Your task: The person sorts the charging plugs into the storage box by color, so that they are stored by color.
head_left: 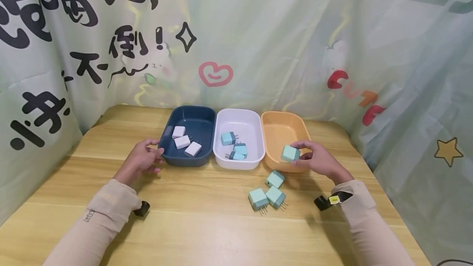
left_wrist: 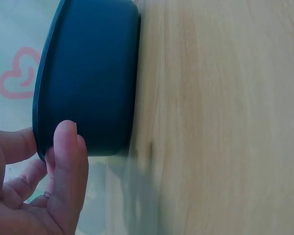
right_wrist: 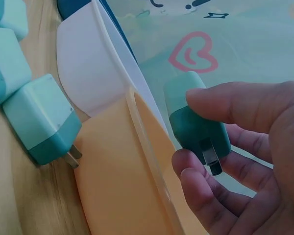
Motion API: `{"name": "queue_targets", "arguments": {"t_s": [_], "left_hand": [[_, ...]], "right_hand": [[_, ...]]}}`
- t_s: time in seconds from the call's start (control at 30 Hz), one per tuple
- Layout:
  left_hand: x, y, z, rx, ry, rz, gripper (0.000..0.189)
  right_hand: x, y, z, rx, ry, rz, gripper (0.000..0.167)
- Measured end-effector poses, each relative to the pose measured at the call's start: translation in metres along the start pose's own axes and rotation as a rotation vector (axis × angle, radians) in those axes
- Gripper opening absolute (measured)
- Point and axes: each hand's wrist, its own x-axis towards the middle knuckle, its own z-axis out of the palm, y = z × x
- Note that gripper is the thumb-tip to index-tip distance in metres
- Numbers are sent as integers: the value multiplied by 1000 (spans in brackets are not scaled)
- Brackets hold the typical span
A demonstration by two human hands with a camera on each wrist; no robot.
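My right hand (head_left: pixel 317 158) pinches a teal charger plug (head_left: pixel 290 153) over the front rim of the orange tray (head_left: pixel 276 128); the right wrist view shows the plug (right_wrist: pixel 193 117) between thumb and fingers, prongs toward the palm. My left hand (head_left: pixel 142 157) rests against the left front corner of the dark blue tray (head_left: pixel 199 120), thumb (left_wrist: pixel 67 161) on its wall (left_wrist: pixel 88 78). Three white plugs (head_left: pixel 182 141) lie in the blue tray, three teal ones (head_left: pixel 234 146) in the white tray (head_left: pixel 255 126). Three teal plugs (head_left: pixel 270 191) lie loose on the table.
The three trays stand side by side at the back of the wooden table (head_left: pixel 207 225). A printed curtain (head_left: pixel 258 32) encloses the table on the back and both sides. Loose plugs (right_wrist: pixel 41 125) lie close to the orange tray's wall (right_wrist: pixel 117 181).
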Motion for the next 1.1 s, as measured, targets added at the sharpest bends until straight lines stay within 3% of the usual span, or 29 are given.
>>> {"name": "queue_targets", "arguments": {"t_s": [0.53, 1.1], "left_hand": [[2, 0, -2, 6, 8, -6, 53], [1, -1, -2, 7, 9, 7, 51]], "right_hand": [[25, 3, -4, 6, -8, 51, 55], [53, 3, -5, -42, -5, 53, 55]]}}
